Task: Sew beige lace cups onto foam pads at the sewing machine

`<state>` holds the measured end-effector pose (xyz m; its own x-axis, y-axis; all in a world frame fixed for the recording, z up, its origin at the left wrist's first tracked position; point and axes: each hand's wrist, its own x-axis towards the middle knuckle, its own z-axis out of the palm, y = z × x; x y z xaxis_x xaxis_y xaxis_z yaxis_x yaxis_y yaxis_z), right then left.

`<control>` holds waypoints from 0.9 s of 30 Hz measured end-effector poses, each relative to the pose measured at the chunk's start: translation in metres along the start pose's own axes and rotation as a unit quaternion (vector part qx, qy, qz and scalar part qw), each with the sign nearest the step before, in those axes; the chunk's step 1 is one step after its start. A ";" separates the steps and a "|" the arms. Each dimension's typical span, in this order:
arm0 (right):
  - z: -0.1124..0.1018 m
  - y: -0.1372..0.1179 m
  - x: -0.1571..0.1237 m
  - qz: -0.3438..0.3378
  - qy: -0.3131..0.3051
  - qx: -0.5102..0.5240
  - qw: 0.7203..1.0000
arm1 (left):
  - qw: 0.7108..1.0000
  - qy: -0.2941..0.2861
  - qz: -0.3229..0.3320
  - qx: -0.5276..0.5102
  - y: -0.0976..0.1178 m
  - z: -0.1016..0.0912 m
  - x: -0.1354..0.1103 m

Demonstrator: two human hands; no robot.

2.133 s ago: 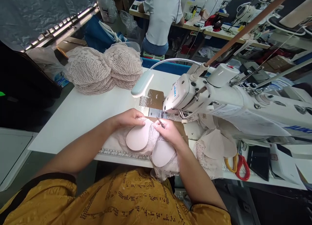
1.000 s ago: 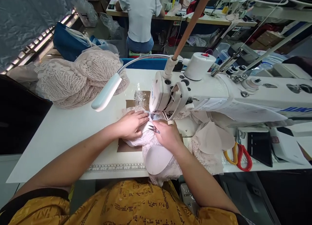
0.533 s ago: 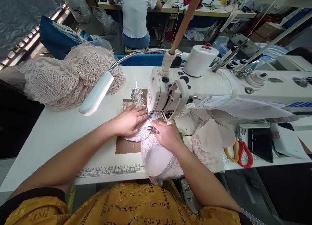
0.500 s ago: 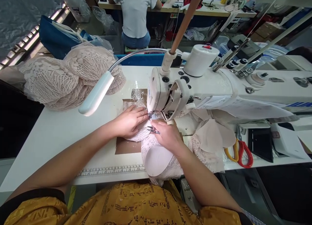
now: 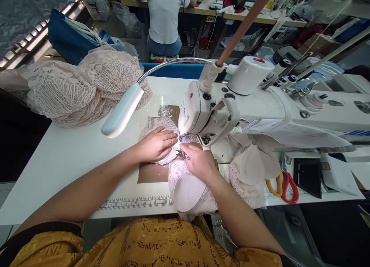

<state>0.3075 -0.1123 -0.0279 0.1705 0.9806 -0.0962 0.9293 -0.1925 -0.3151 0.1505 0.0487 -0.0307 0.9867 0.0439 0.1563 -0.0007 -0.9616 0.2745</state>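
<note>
My left hand (image 5: 157, 144) lies flat, fingers together, on a piece of pale lace fabric (image 5: 162, 123) just left of the sewing machine's needle area (image 5: 181, 138). Small thread snips (image 5: 182, 155) are tucked in my right hand (image 5: 200, 162), their blades pointing left. The right fingertips touch the fabric in front of the presser foot. From there the lace hangs toward me with a smooth pale round cup (image 5: 187, 193) on it, near the table's front edge. The white sewing machine (image 5: 193, 108) stands directly beyond both hands.
A lamp (image 5: 123, 110) on a bendy neck hangs over the table's left side. Bundled lace (image 5: 86, 85) is heaped at the back left. More cups (image 5: 254, 164), scissors with red and yellow handles (image 5: 290, 188) and a dark phone-like slab (image 5: 308, 174) lie right. A person (image 5: 164, 20) sits beyond.
The view has shifted slightly, so the machine appears farther right. The lace under my left hand has slid a little away from me. Both hands keep nearly the same pose.
</note>
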 end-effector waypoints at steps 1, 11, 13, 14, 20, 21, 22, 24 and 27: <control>0.000 0.000 0.000 -0.001 -0.002 0.000 1.000 | 1.000 0.000 -0.005 -0.002 -0.001 0.000 0.000; 0.002 0.003 -0.002 0.018 0.035 0.073 0.997 | 0.998 -0.021 -0.066 0.011 -0.003 0.000 -0.004; 0.003 0.003 -0.002 0.021 0.042 0.087 0.995 | 0.997 -0.022 -0.069 0.011 -0.003 -0.001 -0.004; 0.003 0.003 -0.002 0.021 0.046 0.094 0.994 | 0.997 -0.021 -0.070 0.009 -0.003 -0.001 -0.004; 0.004 0.005 -0.003 0.001 0.082 0.135 0.987 | 0.995 -0.016 -0.099 0.020 0.003 -0.003 -0.007; 0.004 0.006 -0.003 -0.001 0.086 0.138 0.987 | 0.993 -0.015 -0.110 0.027 0.006 -0.006 -0.008; 0.004 0.006 -0.003 -0.002 0.089 0.140 0.986 | 0.992 -0.016 -0.124 0.035 0.010 -0.009 -0.009; 0.005 0.007 -0.003 -0.003 0.089 0.142 0.986 | 0.986 -0.027 -0.154 0.052 0.018 -0.017 -0.014; 0.005 0.008 -0.004 -0.016 0.088 0.147 0.985 | 0.977 -0.053 -0.198 0.064 0.028 -0.029 -0.022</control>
<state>0.3131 -0.1179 -0.0346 0.2208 0.9723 0.0763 0.8047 -0.1374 -0.5775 0.1245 0.0287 0.0008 0.9167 0.3977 -0.0393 0.3983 -0.9011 0.1714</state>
